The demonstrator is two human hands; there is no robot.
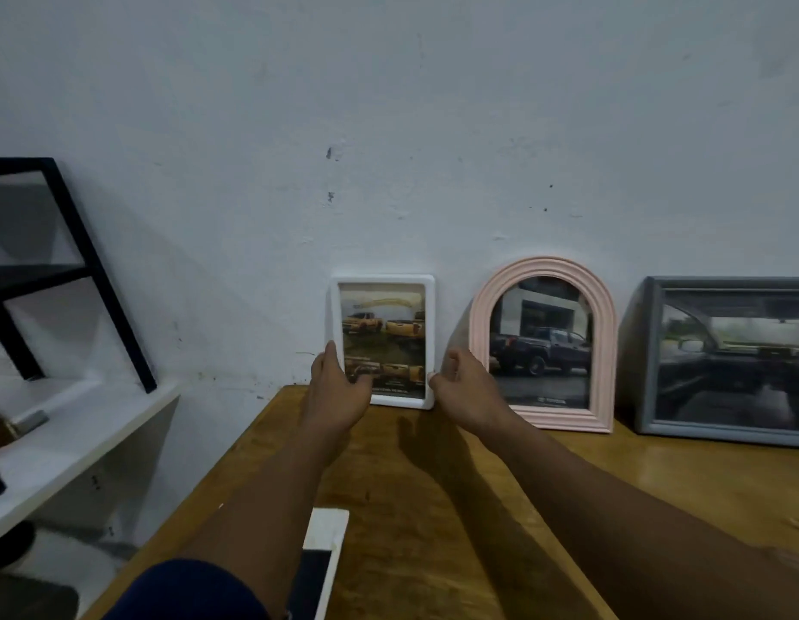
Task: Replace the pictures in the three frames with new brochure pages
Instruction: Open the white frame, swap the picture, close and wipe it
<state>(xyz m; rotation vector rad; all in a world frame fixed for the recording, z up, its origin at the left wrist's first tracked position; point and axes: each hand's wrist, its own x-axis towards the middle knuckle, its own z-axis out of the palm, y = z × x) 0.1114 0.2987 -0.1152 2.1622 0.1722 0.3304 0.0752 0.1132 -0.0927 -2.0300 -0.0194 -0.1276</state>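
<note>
A small white rectangular frame (382, 340) stands upright against the wall at the back of the wooden table (433, 507); it shows a page with yellow pickup trucks. My left hand (337, 389) grips its lower left edge, thumb across the glass. My right hand (462, 389) holds its lower right corner. To the right stands a pink arched frame (545, 346) with a dark pickup picture. Further right stands a grey rectangular frame (724, 358) with a car interior picture, cut off by the view's edge.
A white paper or booklet (326, 557) lies on the table near my left forearm. A white shelf (66, 436) with a black metal stand (75, 261) sits to the left, apart from the table. The wall runs behind the frames.
</note>
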